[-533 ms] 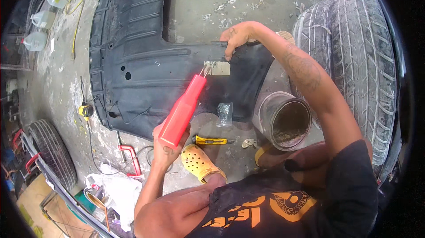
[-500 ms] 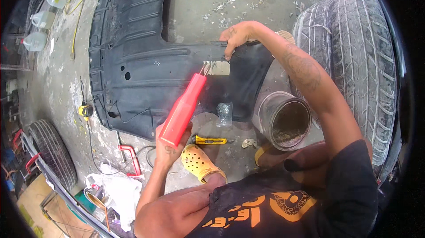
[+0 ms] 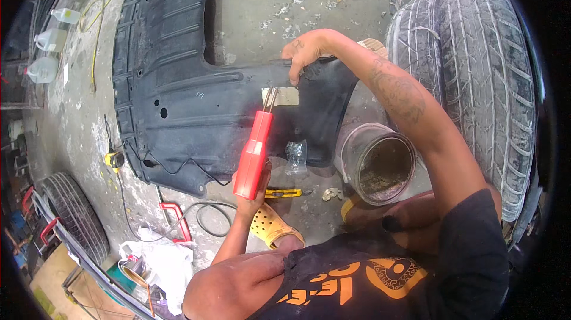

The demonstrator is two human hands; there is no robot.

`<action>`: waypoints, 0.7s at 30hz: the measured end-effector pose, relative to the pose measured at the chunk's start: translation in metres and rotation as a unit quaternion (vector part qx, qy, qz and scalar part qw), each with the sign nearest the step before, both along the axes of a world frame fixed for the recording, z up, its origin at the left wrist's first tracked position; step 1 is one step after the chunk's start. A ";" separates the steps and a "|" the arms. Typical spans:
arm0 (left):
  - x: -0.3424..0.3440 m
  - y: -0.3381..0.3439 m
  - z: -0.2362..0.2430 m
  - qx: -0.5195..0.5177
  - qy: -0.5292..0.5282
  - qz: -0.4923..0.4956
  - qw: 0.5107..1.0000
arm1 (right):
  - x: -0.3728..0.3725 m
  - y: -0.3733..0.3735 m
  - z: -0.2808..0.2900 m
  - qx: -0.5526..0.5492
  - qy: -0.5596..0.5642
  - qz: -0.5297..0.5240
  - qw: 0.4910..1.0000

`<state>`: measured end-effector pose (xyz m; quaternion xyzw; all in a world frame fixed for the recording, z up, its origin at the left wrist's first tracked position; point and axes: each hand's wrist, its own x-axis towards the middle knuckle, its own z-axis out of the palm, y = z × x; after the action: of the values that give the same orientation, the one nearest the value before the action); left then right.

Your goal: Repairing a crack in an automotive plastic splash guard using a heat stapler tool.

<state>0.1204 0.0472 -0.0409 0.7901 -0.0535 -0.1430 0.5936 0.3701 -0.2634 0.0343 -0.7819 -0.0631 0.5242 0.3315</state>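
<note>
My left hand [image 3: 251, 192] grips a red tool [image 3: 254, 147] with two metal prongs, their tips over a pale rectangular patch [image 3: 284, 96] in the large black moulded panel [image 3: 178, 141]. My right hand [image 3: 304, 52] holds the panel's edge just above and right of the patch, its thumb on the top surface and some fingers hidden. A small clear plastic bag [image 3: 295, 156] lies on the panel below the patch. A yellow utility knife [image 3: 282, 193] lies on the floor beside my left hand.
An open bucket [image 3: 383, 168] and two stacked-together tires [image 3: 482, 94] stand at my right. At left are plastic jugs [image 3: 50, 40], another tire [image 3: 74, 219], cords, a red-handled hacksaw [image 3: 180, 222], a white cloth [image 3: 172, 272] and a yellow tape measure [image 3: 115, 159].
The red tool in my left hand has swung more upright and sits slightly right and lower. The view has shifted slightly; my right hand stays on the panel's edge.
</note>
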 end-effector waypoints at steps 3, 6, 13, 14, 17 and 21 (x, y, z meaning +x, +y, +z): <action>-0.012 0.004 -0.027 0.030 -0.055 -0.001 0.998 | -0.001 0.002 0.001 0.001 -0.035 -0.014 0.999; -0.024 0.011 -0.058 0.079 -0.081 -0.040 0.993 | 0.003 0.004 0.002 0.037 0.048 -0.015 0.998; -0.032 0.010 -0.073 0.053 -0.059 -0.040 0.996 | 0.000 0.008 0.002 0.040 0.045 -0.040 0.997; -0.028 0.005 -0.068 0.049 -0.059 -0.042 0.996 | -0.001 0.005 0.004 0.043 0.055 -0.039 0.997; -0.014 -0.006 -0.046 0.132 -0.077 -0.078 0.985 | 0.000 0.000 -0.006 0.044 0.065 -0.034 0.996; -0.013 -0.008 -0.045 0.090 -0.118 -0.055 0.987 | 0.001 0.004 -0.006 0.027 0.042 -0.040 0.998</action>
<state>0.1070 0.0396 -0.0860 0.8474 -0.1539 -0.0856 0.5009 0.3713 -0.2597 0.0286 -0.7517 -0.0324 0.5412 0.3755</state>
